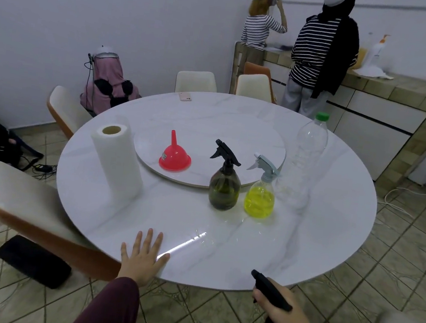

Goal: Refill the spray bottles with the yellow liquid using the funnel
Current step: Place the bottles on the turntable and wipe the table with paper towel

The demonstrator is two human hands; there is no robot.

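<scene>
Left hand [144, 256] lies flat on the table [226, 228]; right hand [274, 308] grips a half-hidden dark sprayer [269, 289].

Glossy marble-look table [302, 249]; red plastic funnel [175, 157]; paper roll [117, 159].

home dining rm: round marble table [223, 254], chairs [196, 81], tiled counter [398, 88].
</scene>
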